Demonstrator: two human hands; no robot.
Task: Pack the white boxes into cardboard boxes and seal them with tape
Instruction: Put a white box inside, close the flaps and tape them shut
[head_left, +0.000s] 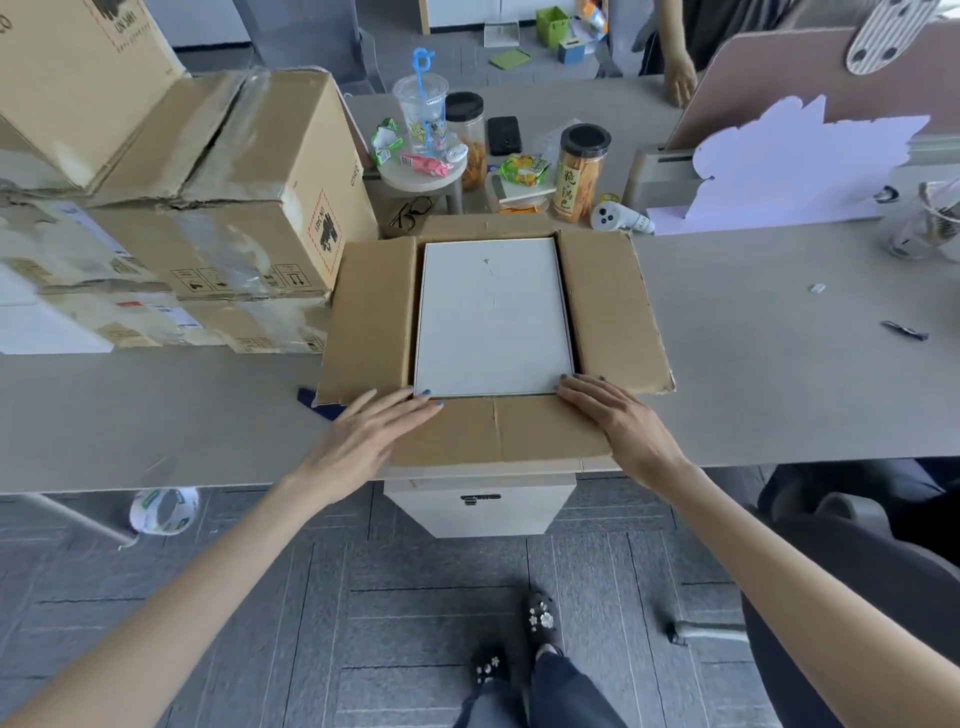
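Note:
An open cardboard box (602, 312) stands at the table's near edge with all its flaps folded outward. A flat white box (491, 317) lies inside it, filling the opening. My left hand (374, 434) rests flat on the near flap at the left, fingers straight, fingertips touching the white box's near left corner. My right hand (615, 415) lies flat on the near flap at the right, fingertips at the white box's near right corner. Neither hand holds anything. A roll of tape (163, 510) hangs below the table edge at the left.
Stacked, taped cardboard boxes (223, 208) crowd the table's left side. Behind the open box stand snack jars (579, 174), a plastic cup (423, 111), glasses and a white controller (613, 217). A dark blue tool (317, 402) pokes out under the left flap. Another person's hand (678, 78) rests far back.

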